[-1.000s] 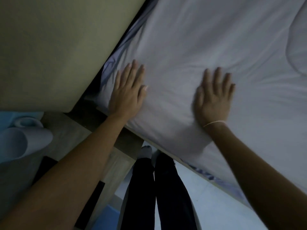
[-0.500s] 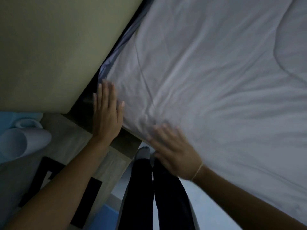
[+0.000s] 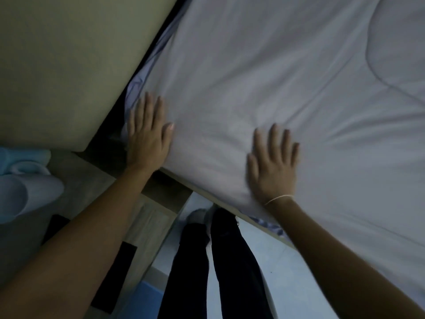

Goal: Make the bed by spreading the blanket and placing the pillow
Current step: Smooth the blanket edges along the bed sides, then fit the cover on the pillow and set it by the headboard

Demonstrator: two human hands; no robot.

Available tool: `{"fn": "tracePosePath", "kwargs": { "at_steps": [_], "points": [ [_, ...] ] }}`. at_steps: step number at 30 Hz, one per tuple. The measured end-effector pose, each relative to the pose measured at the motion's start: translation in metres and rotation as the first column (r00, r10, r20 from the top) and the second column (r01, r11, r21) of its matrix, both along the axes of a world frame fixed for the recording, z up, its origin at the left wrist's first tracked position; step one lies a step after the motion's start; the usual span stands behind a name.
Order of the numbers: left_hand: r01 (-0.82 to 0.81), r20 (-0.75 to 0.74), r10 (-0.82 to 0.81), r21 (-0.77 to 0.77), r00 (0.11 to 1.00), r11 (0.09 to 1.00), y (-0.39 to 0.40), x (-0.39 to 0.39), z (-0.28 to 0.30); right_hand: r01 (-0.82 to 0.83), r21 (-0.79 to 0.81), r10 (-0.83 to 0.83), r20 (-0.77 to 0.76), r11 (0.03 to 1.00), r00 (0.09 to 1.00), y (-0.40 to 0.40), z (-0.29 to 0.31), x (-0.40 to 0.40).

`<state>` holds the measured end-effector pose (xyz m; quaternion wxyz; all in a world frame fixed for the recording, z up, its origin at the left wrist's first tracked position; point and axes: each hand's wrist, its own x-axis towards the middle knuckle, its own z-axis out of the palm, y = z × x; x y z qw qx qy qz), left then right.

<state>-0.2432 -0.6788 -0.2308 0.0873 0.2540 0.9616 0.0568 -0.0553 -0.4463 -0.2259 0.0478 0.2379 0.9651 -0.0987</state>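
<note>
The blanket point(image 3: 264, 93) was soft matt cloth, pale and lightly creased, with a stitched quilted seam curving near one corner. Beneath its edge showed a thinner, bluish sheet point(image 3: 147, 72) — crumpled, faintly sheeny fabric. The headboard point(image 3: 69, 65) looked smooth and matt, its material unclear. The bedside table point(image 3: 92, 178) had a wood-grain finish, dull rather than glossy. A thin pale string band point(image 3: 279, 199) circled one wrist — the trousers point(image 3: 230, 261) were dark matt cloth.
</note>
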Motion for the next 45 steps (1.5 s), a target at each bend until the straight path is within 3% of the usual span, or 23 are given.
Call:
{"fn": "tracePosePath", "kwargs": {
  "at_steps": [4,8,10,18,24,29,35,41,45],
  "points": [
    [-0.051,0.045,0.054,-0.07,0.998,0.996,-0.017,0.032,0.006,-0.149,-0.057,0.153,0.073,0.987,0.986,-0.045,0.001,0.027],
    [-0.096,0.244,0.114,-0.087,0.963,0.992,-0.014,0.051,0.04,-0.338,-0.207,0.383,0.242,0.918,0.891,-0.063,0.031,0.05],
    [-0.066,0.288,0.086,-0.08,0.954,0.995,-0.011,0.062,0.07,-0.33,-0.273,0.406,0.3,0.904,0.863,-0.067,0.058,0.061],
    [0.095,0.228,-0.11,0.076,0.967,0.993,0.044,0.09,0.226,0.111,-0.162,-0.07,0.238,0.981,0.969,-0.02,0.211,0.102],
    [0.285,0.151,-0.322,0.224,0.934,0.932,0.121,0.133,0.341,0.401,-0.078,-0.391,0.113,0.913,0.913,0.039,0.324,0.167],
    [0.411,0.048,-0.445,0.305,0.894,0.859,0.179,0.173,0.408,0.51,-0.079,-0.509,0.034,0.857,0.86,0.082,0.371,0.217],
    [0.492,-0.04,-0.5,0.26,0.865,0.831,0.242,0.204,0.43,0.578,-0.124,-0.584,-0.009,0.806,0.812,0.149,0.38,0.275],
    [0.445,0.003,-0.455,0.197,0.891,0.873,0.315,0.267,0.409,0.587,-0.176,-0.604,-0.057,0.79,0.795,0.229,0.369,0.341],
    [0.448,0.072,-0.463,0.162,0.883,0.879,0.361,0.331,0.391,0.593,-0.197,-0.601,0.024,0.781,0.799,0.276,0.351,0.391]
  ]
}}
